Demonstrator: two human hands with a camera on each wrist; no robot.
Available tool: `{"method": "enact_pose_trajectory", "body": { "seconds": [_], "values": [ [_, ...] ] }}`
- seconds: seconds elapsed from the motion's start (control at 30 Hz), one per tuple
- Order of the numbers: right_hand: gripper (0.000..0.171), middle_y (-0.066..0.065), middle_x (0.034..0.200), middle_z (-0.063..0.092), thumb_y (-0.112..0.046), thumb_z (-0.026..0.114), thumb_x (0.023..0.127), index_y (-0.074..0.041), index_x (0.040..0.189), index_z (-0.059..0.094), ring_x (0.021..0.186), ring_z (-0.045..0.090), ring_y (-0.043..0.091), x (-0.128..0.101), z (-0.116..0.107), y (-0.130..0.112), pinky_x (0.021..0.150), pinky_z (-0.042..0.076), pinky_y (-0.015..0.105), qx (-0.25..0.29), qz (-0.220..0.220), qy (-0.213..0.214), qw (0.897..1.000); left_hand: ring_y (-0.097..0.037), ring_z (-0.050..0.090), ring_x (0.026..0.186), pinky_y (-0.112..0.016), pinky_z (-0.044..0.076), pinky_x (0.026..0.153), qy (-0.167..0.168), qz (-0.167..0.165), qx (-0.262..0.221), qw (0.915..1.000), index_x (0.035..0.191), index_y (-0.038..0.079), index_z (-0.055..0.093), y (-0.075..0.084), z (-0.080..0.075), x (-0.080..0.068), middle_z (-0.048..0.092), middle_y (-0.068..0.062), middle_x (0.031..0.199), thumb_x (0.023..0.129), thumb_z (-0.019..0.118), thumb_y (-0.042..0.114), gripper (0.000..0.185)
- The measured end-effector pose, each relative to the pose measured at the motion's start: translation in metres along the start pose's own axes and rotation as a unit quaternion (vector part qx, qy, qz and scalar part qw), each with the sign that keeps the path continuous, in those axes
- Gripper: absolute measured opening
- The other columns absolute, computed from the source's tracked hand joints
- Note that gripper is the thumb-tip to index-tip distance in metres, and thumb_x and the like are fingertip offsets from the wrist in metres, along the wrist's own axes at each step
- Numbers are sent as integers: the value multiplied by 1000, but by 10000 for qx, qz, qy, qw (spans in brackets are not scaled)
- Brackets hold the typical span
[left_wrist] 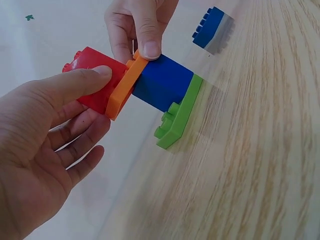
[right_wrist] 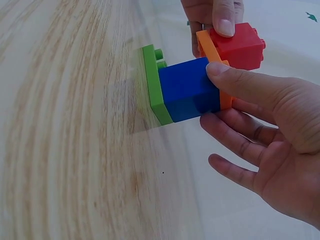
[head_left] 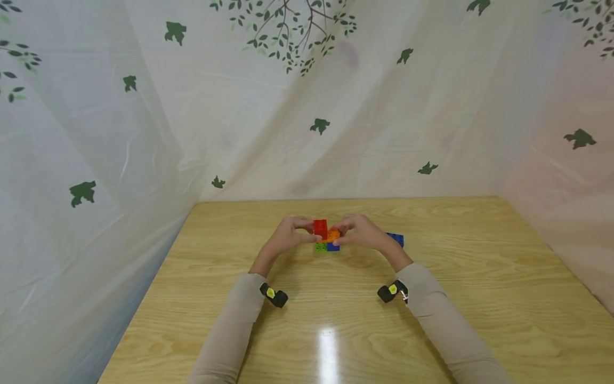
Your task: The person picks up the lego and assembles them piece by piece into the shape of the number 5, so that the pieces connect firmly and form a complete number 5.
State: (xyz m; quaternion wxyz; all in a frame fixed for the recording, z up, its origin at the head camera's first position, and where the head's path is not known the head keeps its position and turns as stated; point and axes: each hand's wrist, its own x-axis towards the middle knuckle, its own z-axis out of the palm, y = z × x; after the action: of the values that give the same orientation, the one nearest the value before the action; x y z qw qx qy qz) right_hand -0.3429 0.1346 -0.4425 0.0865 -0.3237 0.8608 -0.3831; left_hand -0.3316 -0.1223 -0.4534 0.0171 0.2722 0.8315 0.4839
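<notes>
A stack of toy building bricks stands on the wooden table. At its bottom lies a flat green brick (right_wrist: pixel 153 85), with a blue brick (right_wrist: pixel 187 90) on one end of it and a flat orange brick (left_wrist: pixel 122 90) on top of the blue one. Over the orange brick's other end, a red brick (left_wrist: pixel 90 62) sits with its studs up. My left hand (head_left: pixel 287 234) pinches the red brick, thumb on its near side. From the other side, my right hand (head_left: pixel 360 233) grips the stack where orange meets blue, its thumb across that seam and fingers behind.
Another blue brick (left_wrist: pixel 208 27) lies on the table to the right of the stack, partly behind the right wrist in the head view. The wooden table (head_left: pixel 331 298) ends at a pale curtain (head_left: pixel 268 138) with leaf prints. A small black camera is strapped to each wrist.
</notes>
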Motion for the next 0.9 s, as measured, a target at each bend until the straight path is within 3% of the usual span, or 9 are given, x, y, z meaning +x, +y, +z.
{"method": "enact_pose_trajectory", "body": {
  "seconds": [0.3,0.47,0.73,0.9],
  "values": [
    [32,9,100,68,-22,81,88,-5,115,77,87,63,16,0,0,1,79,54,33,33,-113,11,9999,-24,67,100,-46,52,91,11,-21,43,10000,119,7,77,1,0,0,76,-10,113,87,82,18,35],
    [32,9,100,68,-22,81,88,-5,115,77,86,64,16,0,0,2,78,55,31,48,-107,35,9999,-23,66,100,-43,53,90,-3,-67,294,9995,120,7,76,3,0,0,76,-9,112,87,82,21,37],
    [33,9,99,67,-21,81,88,-4,116,76,87,64,17,-2,0,1,78,55,31,51,-82,47,9999,-22,64,100,-49,52,94,-109,-151,649,9977,120,8,76,8,1,1,75,-8,110,87,82,23,37],
    [34,8,99,68,-22,82,87,-5,116,76,86,64,16,-2,0,2,78,54,31,22,-112,66,9999,-24,65,103,-47,51,94,14,-310,461,9985,116,9,78,8,2,0,75,-7,109,85,84,23,35]
  ]
}}
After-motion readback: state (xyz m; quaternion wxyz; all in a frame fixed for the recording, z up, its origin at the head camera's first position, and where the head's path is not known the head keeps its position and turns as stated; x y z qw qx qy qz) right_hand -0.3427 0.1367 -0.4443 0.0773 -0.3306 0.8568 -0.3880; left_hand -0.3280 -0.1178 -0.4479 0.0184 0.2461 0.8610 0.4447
